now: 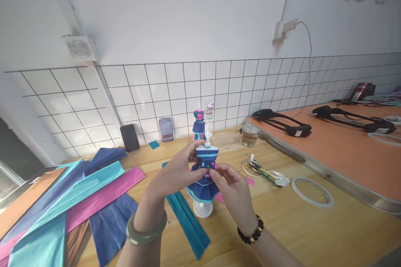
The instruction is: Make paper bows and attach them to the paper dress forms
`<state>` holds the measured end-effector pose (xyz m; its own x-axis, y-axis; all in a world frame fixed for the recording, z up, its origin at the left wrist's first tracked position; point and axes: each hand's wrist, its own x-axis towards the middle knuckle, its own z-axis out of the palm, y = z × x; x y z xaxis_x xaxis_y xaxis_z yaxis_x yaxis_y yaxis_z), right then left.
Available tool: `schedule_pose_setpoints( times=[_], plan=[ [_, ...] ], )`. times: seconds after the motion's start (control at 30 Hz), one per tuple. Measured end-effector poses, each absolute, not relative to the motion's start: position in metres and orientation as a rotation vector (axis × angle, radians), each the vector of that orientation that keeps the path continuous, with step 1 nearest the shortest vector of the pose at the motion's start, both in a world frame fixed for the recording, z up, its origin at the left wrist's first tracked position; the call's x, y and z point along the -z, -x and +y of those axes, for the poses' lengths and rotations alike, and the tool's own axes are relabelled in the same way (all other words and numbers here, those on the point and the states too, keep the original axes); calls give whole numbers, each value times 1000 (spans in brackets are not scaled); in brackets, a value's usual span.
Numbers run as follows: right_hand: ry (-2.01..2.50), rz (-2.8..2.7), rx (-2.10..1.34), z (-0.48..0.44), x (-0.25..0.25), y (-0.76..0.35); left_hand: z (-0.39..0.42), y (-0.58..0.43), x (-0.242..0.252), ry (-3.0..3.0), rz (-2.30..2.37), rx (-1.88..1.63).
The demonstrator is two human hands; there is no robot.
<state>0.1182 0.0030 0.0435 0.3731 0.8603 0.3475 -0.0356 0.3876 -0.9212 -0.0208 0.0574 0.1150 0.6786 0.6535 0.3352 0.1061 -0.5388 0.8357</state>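
A miniature dress form (203,210) on a round white base stands upright in front of me. It wears a small blue paper dress (200,190) with turquoise stripes, a flared skirt and pink bits at the waist. My left hand (177,171) curls around the dress from the left, its thumb pressed on the waist. From the right, my right hand (234,185) pinches at the waist beside a pink piece, thumb and forefinger meeting near the left thumb. What lies between the fingertips is too small to make out. A teal paper strip (188,225) lies beside the base.
Coloured paper sheets (84,194) overlap at the left. Two dressed mini forms (199,125) stand behind. A phone (129,137) leans against the tiled wall. At right are a glass jar (250,134), a yellow-and-black tool (266,173), a tape roll (312,192) and an orange board (344,150).
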Motion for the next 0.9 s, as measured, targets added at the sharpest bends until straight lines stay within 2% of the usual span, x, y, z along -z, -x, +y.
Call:
schedule_pose_setpoints(
  times=[0.9],
  plan=[
    [960,-969,-797,-2,-48,-123,62,23,-114,-2064,577,-788]
  ],
)
